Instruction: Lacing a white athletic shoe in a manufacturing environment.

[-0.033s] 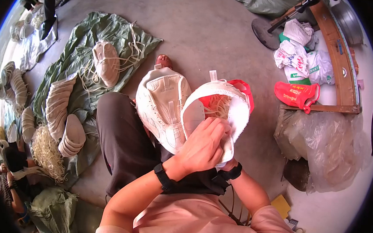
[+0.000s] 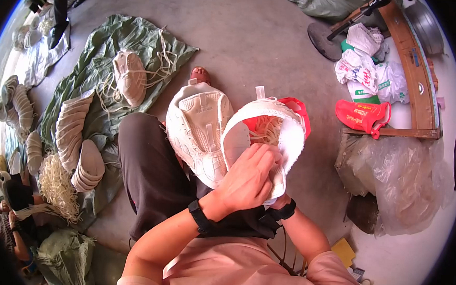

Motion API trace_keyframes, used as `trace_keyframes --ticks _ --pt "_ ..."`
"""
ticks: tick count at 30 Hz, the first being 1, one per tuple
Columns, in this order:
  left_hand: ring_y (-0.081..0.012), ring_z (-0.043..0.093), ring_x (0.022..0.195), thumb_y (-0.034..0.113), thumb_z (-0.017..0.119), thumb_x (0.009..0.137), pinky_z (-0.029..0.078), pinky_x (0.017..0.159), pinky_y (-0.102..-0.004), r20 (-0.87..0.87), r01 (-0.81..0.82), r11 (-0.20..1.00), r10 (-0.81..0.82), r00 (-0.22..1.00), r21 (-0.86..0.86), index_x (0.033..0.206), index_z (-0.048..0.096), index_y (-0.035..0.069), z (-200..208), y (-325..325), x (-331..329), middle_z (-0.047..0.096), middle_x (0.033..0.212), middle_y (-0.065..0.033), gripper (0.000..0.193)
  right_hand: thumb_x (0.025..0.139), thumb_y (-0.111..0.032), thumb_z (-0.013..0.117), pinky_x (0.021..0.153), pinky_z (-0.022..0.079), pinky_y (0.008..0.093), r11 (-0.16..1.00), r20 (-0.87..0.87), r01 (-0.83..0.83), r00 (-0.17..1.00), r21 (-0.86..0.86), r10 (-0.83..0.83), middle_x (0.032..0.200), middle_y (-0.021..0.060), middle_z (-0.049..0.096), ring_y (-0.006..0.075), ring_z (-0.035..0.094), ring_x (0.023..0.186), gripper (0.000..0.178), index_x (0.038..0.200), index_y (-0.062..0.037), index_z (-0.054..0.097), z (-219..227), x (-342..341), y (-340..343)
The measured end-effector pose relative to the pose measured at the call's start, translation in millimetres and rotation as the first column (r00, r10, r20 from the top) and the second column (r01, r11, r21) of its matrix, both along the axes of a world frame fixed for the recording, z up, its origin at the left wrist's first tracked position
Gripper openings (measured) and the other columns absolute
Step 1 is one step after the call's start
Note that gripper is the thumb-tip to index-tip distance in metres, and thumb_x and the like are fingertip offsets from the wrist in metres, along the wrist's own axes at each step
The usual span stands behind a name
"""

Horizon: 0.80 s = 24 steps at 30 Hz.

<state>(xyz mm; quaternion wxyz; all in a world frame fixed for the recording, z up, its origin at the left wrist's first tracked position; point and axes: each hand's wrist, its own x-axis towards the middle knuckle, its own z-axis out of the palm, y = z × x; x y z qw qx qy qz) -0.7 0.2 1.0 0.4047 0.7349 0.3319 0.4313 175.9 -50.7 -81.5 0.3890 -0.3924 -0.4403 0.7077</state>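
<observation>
Along the right side, a wooden frame (image 2: 414,65) borders a heap of white plastic bags (image 2: 357,67), with a red bag (image 2: 361,117) at the heap's near end. Crumpled clear plastic sheeting (image 2: 406,179) bunches below the frame. A round black base (image 2: 322,42) stands near the bags on the grey floor (image 2: 245,39); a grey-green sack (image 2: 328,5) sits just beyond. Another green sack (image 2: 67,258) slumps at lower left. The yellow piece (image 2: 343,252) at lower right may be card; the view is poor there.

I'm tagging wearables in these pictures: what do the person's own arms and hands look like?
The left hand is ungloved; the right hand is mostly hidden. Black wristbands circle both wrists, and the forearms are bare below short, pale pink sleeves.
</observation>
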Motion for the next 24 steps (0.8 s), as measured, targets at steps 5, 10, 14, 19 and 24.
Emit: trace_keyframes --ticks 5,10,14,19,24 --pt "-0.0393 0.052 0.101 -0.001 0.049 0.063 0.042 0.093 -0.0445 0.021 -0.07 0.996 0.069 0.997 0.055 0.108 0.05 -0.002 0.0 -1.9 5.6 0.053 0.111 -0.02 0.045 0.097 -0.017 0.059 0.106 0.04 0.0318 0.982 0.204 -0.047 0.979 0.185 0.009 0.135 0.0039 0.047 0.0139 0.047 0.126 0.053 0.143 -0.0097 0.035 14.0 -2.6 3.8" --pt "-0.038 0.056 0.096 -0.003 0.05 0.066 0.045 0.09 -0.0427 0.022 -0.09 0.994 0.088 0.996 0.057 0.108 0.053 -0.001 3.0 -9.7 11.1 0.058 0.111 -0.0187 0.042 0.097 -0.017 0.061 0.102 0.043 0.0305 0.975 0.114 -0.045 0.993 0.217 0.02 0.13 0.0031 0.05 0.0128 0.05 0.119 0.048 0.138 -0.0098 0.04 26.1 2.6 3.3" --pt "-0.0366 0.057 0.097 -0.005 0.051 0.067 0.045 0.088 -0.0418 0.021 -0.095 0.992 0.093 0.995 0.077 0.108 0.053 0.0 11.5 -12.7 13.0 0.059 0.112 -0.0175 0.041 0.099 -0.022 0.059 0.101 0.043 0.0303 0.998 -0.022 0.029 0.999 0.053 -0.028 0.128 0.0029 0.05 0.0124 0.051 0.118 0.044 0.137 -0.0095 0.041 36.5 2.6 -1.3" --pt "-0.0336 0.06 0.096 -0.008 0.052 0.073 0.046 0.086 -0.0403 -0.048 -0.162 0.984 0.166 0.985 0.074 0.107 0.055 0.001 27.9 -25.1 5.2 0.062 0.11 -0.0152 0.035 0.1 -0.03 0.054 0.099 0.045 0.029 0.921 -0.395 -0.081 0.915 -0.381 -0.082 0.13 0.004 0.051 0.0115 0.051 0.119 0.05 0.142 -0.0073 0.038 24.9 23.1 -12.1" --pt "-0.032 0.062 0.089 -0.009 0.056 0.077 0.048 0.08 -0.0385 -0.06 -0.235 0.966 0.242 0.968 0.11 0.102 0.058 0.002 40.6 -36.6 -11.7 0.065 0.104 -0.0138 0.028 0.091 -0.033 0.064 0.101 0.044 0.0285 0.926 -0.319 -0.085 0.947 -0.368 -0.04 0.141 0.0073 0.047 0.0121 0.05 0.123 0.082 0.154 -0.0018 0.022 61.0 -1.6 -0.5"
